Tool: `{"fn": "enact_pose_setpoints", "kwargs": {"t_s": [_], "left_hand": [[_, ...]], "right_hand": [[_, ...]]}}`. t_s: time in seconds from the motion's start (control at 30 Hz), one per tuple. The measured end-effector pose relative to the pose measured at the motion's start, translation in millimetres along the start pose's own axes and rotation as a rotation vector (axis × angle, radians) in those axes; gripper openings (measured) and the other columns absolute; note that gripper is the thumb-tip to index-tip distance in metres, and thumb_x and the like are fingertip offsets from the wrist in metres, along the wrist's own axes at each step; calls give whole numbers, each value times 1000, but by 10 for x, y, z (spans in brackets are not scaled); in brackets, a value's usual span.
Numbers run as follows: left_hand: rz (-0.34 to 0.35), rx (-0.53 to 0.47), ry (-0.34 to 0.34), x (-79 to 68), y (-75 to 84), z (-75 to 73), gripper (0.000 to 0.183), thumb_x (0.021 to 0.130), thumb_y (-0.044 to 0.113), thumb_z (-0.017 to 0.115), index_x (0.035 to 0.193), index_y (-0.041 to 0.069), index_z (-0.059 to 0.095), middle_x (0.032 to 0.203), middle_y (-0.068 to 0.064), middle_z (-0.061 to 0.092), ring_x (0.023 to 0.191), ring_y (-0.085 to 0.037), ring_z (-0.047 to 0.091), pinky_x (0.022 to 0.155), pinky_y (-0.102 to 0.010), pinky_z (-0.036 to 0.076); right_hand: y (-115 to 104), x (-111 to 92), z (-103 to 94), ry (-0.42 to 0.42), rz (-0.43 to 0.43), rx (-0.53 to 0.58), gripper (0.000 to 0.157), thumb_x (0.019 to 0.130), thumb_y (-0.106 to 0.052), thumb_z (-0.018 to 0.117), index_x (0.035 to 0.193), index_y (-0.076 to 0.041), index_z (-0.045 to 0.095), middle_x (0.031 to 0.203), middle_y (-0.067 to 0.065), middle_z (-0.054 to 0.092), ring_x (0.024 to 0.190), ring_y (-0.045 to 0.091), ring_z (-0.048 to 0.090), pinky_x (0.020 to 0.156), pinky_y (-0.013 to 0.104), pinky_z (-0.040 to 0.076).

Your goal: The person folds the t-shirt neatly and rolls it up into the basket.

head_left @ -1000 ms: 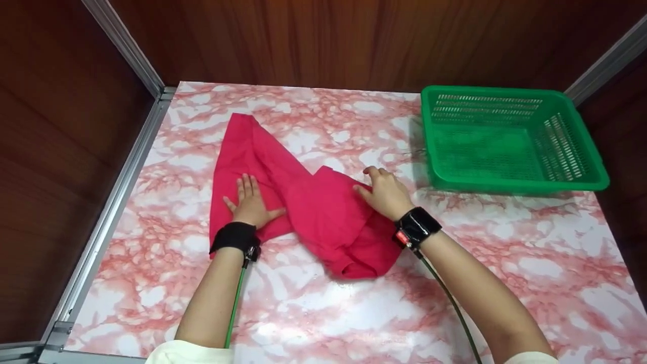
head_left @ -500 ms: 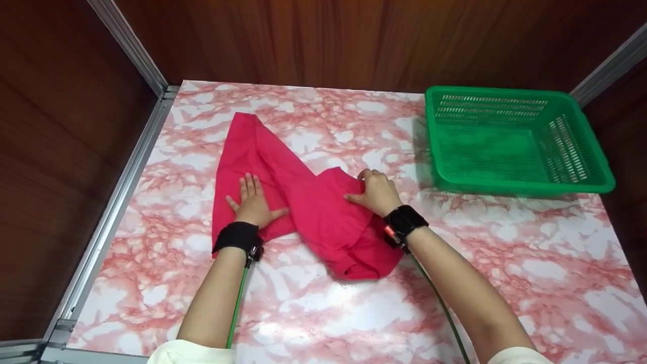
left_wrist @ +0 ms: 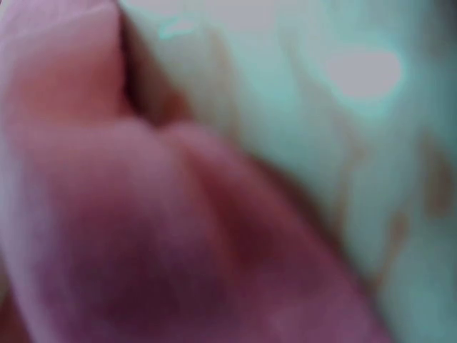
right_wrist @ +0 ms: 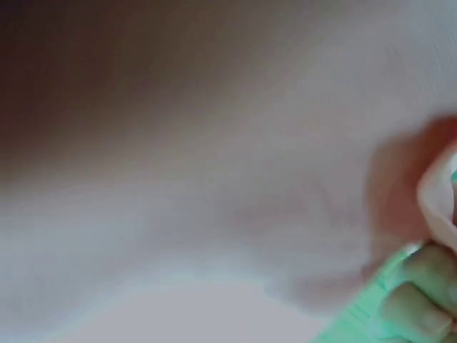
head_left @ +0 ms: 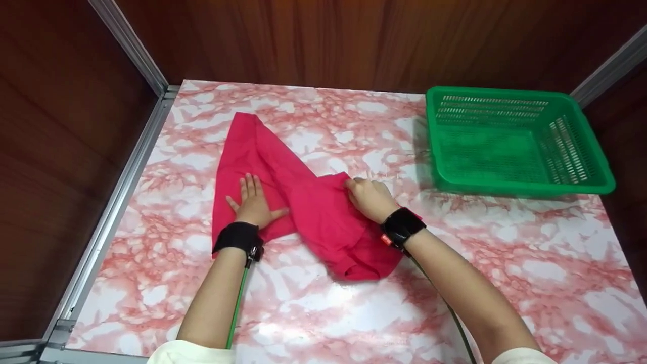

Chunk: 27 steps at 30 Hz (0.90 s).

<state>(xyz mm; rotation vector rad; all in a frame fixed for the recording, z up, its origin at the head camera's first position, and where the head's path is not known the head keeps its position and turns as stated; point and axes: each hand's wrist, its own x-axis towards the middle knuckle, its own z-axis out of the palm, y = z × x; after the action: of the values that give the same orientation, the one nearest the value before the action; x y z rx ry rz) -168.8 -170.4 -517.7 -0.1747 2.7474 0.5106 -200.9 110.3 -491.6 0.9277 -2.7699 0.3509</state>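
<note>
A bright red cloth garment (head_left: 321, 210) lies bunched and folded over itself on the marbled table, its narrower end pointing to the far left. On its left part my left hand (head_left: 251, 206) rests flat, with fingers spread and palm down. My right hand (head_left: 372, 200) grips the garment's far right edge, fingers curled over a gathered fold. In the right wrist view the curled fingers (right_wrist: 421, 304) show at the lower right, beside a raised fold of cloth. The left wrist view is blurred and shows the garment (left_wrist: 128, 214) near the table, without the hand.
A green plastic basket (head_left: 520, 188) with slotted sides stands at the back right of the table (head_left: 323, 323). Brown wood-grain panels (head_left: 323, 40) rise behind and at both sides. A metal rail (head_left: 113, 212) runs along the left edge. Cables trail from both wristbands.
My right hand has moved left onto the garment's far right edge, and its fingers have closed on the cloth, lifting a fold there. The left hand has stayed flat in place.
</note>
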Motion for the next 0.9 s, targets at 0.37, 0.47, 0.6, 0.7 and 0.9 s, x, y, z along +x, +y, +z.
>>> {"fn": "enact_pose_setpoints", "kwargs": {"t_s": [0.37, 0.47, 0.6, 0.7, 0.9], "left_hand": [[1, -4, 17, -14, 2, 5, 127, 72, 75, 58, 148, 1, -13, 156, -17, -19, 142, -36, -19, 103, -71, -9], [0, -11, 20, -13, 10, 11, 127, 72, 75, 58, 148, 2, -12, 156, -17, -18, 142, -35, -19, 103, -71, -10], [5, -26, 26, -12, 10, 13, 127, 72, 73, 60, 149, 2, -11, 156, -17, -17, 142, -36, -18, 103, -71, -10], [11, -30, 28, -9, 8, 15, 126, 72, 73, 60, 149, 2, -10, 156, -17, -17, 142, -36, -18, 102, -71, -10], [16, -31, 28, 9, -9, 25, 126, 72, 74, 60, 149, 3, -11, 156, -17, -18, 142, -36, -18, 101, -72, -11]], "right_hand": [[166, 251, -543, 95, -12, -110, 10, 93, -9, 51, 90, 0, 55, 75, 16, 61, 59, 39, 61, 46, 48, 47], [262, 330, -688, 117, -7, -169, 12, 94, -10, 49, 90, 0, 54, 71, 17, 60, 59, 40, 61, 45, 48, 47], [406, 440, -858, 141, -8, -255, 11, 94, -8, 47, 93, 1, 52, 65, 19, 58, 55, 40, 60, 44, 49, 48], [538, 529, -974, 142, 15, -286, 10, 95, -6, 45, 94, 2, 51, 64, 20, 57, 56, 41, 60, 45, 51, 49], [806, 697, -1151, 104, 90, -302, 11, 95, -4, 41, 96, 2, 50, 73, 24, 60, 65, 45, 62, 51, 56, 50]]}}
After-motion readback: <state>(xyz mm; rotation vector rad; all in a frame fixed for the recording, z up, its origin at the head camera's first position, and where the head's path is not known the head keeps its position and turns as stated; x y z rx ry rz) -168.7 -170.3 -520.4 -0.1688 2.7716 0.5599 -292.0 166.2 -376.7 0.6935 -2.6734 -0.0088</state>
